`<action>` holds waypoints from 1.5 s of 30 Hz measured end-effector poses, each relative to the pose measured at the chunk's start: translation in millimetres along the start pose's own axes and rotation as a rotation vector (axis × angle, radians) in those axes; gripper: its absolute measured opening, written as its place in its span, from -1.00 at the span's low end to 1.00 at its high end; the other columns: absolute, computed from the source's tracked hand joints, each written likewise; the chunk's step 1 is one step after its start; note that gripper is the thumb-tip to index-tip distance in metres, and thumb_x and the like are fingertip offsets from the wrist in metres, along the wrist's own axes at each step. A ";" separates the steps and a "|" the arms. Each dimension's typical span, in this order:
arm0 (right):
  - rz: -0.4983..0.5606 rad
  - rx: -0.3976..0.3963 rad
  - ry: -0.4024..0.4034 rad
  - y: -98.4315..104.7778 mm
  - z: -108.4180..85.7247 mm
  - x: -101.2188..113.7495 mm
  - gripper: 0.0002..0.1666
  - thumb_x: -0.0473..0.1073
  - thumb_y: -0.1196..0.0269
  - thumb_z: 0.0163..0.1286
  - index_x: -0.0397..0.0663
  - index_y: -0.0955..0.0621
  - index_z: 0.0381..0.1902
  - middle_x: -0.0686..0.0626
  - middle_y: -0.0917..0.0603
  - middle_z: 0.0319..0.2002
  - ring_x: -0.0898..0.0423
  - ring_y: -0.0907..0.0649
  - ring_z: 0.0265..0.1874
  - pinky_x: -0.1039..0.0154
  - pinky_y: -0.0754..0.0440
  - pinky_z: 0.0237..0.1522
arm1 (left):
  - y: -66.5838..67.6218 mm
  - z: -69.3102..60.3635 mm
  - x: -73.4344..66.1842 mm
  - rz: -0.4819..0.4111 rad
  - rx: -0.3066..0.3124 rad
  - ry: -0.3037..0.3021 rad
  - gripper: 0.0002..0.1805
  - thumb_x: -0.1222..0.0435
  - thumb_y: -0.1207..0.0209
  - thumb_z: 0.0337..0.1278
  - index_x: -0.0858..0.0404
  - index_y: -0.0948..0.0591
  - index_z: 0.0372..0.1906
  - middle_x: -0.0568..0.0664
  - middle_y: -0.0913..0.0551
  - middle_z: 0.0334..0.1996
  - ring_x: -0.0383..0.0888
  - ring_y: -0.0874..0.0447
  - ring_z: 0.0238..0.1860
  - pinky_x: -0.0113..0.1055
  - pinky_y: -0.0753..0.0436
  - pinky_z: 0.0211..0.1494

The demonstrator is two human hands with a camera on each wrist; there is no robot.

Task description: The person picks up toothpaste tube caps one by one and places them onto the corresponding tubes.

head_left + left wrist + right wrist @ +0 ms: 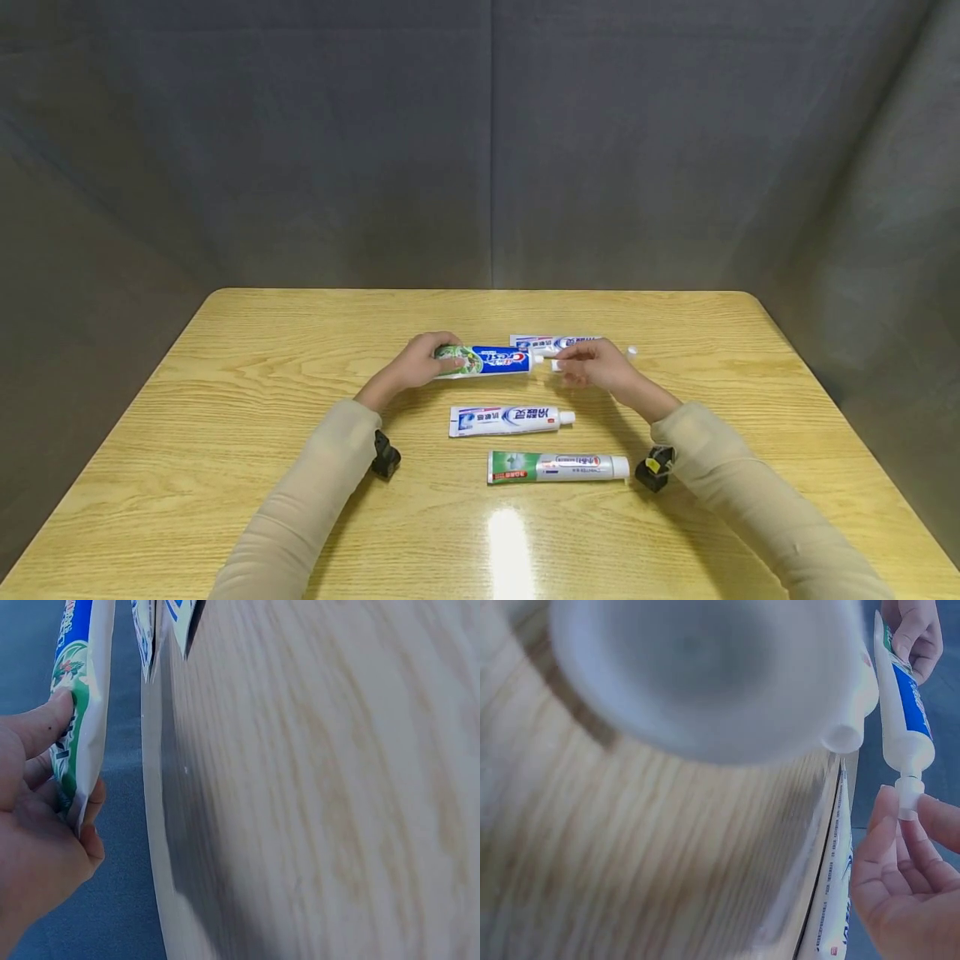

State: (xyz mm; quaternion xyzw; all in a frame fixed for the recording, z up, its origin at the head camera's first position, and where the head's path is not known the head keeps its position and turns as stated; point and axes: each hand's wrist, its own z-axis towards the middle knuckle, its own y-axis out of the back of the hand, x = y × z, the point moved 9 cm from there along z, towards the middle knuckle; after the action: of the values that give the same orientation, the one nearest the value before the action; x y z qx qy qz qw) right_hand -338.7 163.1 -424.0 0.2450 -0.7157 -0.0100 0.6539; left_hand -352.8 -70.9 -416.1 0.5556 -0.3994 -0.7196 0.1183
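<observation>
On the wooden counter (pixel 262 375), a green-and-silver toothpaste tube (pixel 555 467) lies nearest, then a flat white-and-blue tube (pixel 510 421). Beyond, the left hand (pixel 414 363) has its grip clamped on a blue-and-green tube (pixel 497 361); the right hand (pixel 602 367) pinches a small white cap (pixel 909 799) just beside its nozzle (pixel 537 359). Another white-and-blue tube (pixel 553 342) lies behind.
</observation>
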 end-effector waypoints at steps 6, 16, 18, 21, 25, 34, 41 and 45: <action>-0.034 -0.001 0.004 -2.1 -1.0 4.0 -0.72 -0.27 -0.14 0.31 -0.41 -0.53 -0.12 -0.29 -0.59 -0.31 -0.05 -0.60 -0.36 0.14 -0.55 -0.31 | -0.5 -1.1 -4.6 -0.011 -0.006 -0.013 -0.68 0.27 -0.13 0.18 0.38 -0.53 -0.02 0.11 -0.58 -0.16 -0.07 -0.48 -0.20 -0.13 -0.42 0.00; -0.066 -0.011 0.035 -3.9 -1.6 12.0 -0.73 -0.27 -0.13 0.31 -0.43 -0.53 -0.14 -0.33 -0.60 -0.34 -0.15 -0.61 -0.35 0.20 -0.53 -0.40 | -2.0 -0.7 -7.7 -0.055 -0.007 -0.018 -0.74 0.29 -0.13 0.17 0.34 -0.56 -0.08 0.07 -0.59 -0.21 -0.10 -0.47 -0.24 -0.17 -0.44 -0.05; -0.065 -0.010 0.038 -4.2 -1.5 12.6 -0.73 -0.27 -0.13 0.32 -0.43 -0.53 -0.14 -0.33 -0.60 -0.34 -0.18 -0.61 -0.33 0.18 -0.53 -0.40 | -2.2 -0.6 -7.1 -0.056 -0.009 -0.017 -0.74 0.29 -0.13 0.17 0.34 -0.56 -0.08 0.07 -0.59 -0.21 -0.09 -0.47 -0.23 -0.16 -0.44 -0.04; -0.057 -0.011 0.036 -4.6 -1.2 13.1 -0.73 -0.27 -0.13 0.32 -0.43 -0.53 -0.14 -0.32 -0.60 -0.34 -0.19 -0.60 -0.31 0.18 -0.53 -0.40 | -2.3 -0.9 -6.6 -0.055 -0.010 -0.017 -0.72 0.29 -0.13 0.17 0.35 -0.55 -0.06 0.08 -0.59 -0.20 -0.09 -0.48 -0.22 -0.15 -0.44 -0.03; -0.051 -0.012 0.037 -4.8 -1.5 14.1 -0.73 -0.29 -0.12 0.32 -0.44 -0.52 -0.13 -0.32 -0.60 -0.33 -0.16 -0.61 -0.33 0.20 -0.54 -0.41 | -2.4 -1.2 -6.2 -0.060 -0.007 -0.014 -0.71 0.29 -0.13 0.17 0.36 -0.54 -0.05 0.09 -0.59 -0.19 -0.08 -0.48 -0.22 -0.15 -0.45 -0.04; -0.068 -0.012 0.048 -7.8 -2.0 18.1 -0.73 -0.27 -0.13 0.32 -0.42 -0.53 -0.14 -0.35 -0.60 -0.30 -0.21 -0.59 -0.30 0.15 -0.55 -0.38 | -3.6 -0.7 -4.6 -0.080 -0.007 -0.007 -0.69 0.30 -0.14 0.17 0.38 -0.53 -0.02 0.12 -0.57 -0.14 -0.07 -0.49 -0.20 -0.16 -0.44 -0.02; -0.076 -0.045 0.075 -5.5 -1.4 19.7 -0.72 -0.29 -0.13 0.31 -0.47 -0.55 -0.16 -0.30 -0.61 -0.36 -0.11 -0.61 -0.38 0.09 -0.58 -0.31 | -1.0 -2.3 -10.7 -0.067 -0.013 -0.007 -0.67 0.30 -0.13 0.17 0.39 -0.52 -0.01 0.13 -0.57 -0.13 -0.04 -0.50 -0.15 -0.14 -0.44 0.03; -0.037 -0.041 0.088 -5.0 -1.8 19.3 -0.70 -0.31 -0.10 0.33 -0.53 -0.53 -0.14 -0.23 -0.63 -0.41 0.03 -0.61 -0.46 0.08 -0.59 -0.29 | 0.6 -3.6 -16.4 -0.059 -0.023 -0.010 -0.68 0.31 -0.13 0.17 0.40 -0.52 -0.01 0.14 -0.57 -0.13 -0.03 -0.50 -0.13 -0.13 -0.43 0.05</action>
State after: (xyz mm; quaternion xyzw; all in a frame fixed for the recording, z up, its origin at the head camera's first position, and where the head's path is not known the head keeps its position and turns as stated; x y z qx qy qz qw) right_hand -335.8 152.3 -407.5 0.2450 -0.6811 -0.0257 0.6895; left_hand -343.9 -62.9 -404.4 0.5623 -0.3750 -0.7300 0.1014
